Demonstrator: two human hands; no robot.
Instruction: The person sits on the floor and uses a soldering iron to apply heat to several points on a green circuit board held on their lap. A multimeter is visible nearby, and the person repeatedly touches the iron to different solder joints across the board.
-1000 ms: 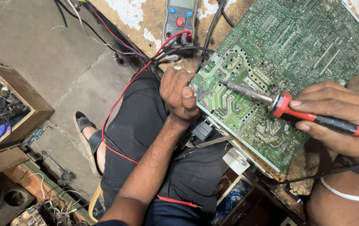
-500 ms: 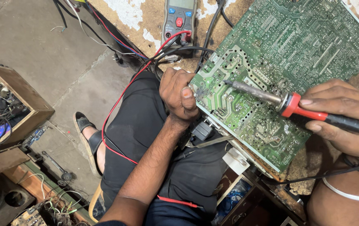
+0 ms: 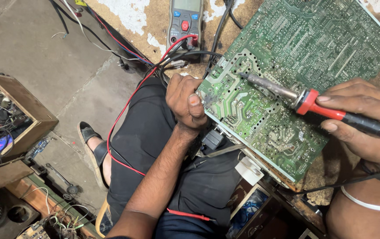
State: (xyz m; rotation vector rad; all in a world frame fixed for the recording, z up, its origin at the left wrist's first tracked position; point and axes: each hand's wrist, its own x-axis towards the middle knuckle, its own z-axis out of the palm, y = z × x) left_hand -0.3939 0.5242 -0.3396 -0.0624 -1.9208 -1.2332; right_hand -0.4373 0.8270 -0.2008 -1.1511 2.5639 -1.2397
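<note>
A large green circuit board (image 3: pixel 305 57) lies solder side up on a worn wooden bench, tilted over my lap. My left hand (image 3: pixel 184 102) grips its near left edge, thumb pressed on the board's face. My right hand (image 3: pixel 367 128) holds a red and black soldering iron (image 3: pixel 327 108) by the handle. Its dark metal tip rests on the board's left part, near the wide pale copper tracks.
A grey multimeter (image 3: pixel 184 23) with red and black leads (image 3: pixel 130 104) lies at the top of the bench. A wooden box (image 3: pixel 30 106) of parts and wires sits at left on the concrete floor. A spanner (image 3: pixel 61 177) lies on the floor below it.
My right hand and the soldering iron have shifted right and slightly up along the board. My left hand keeps its grip on the board's edge.
</note>
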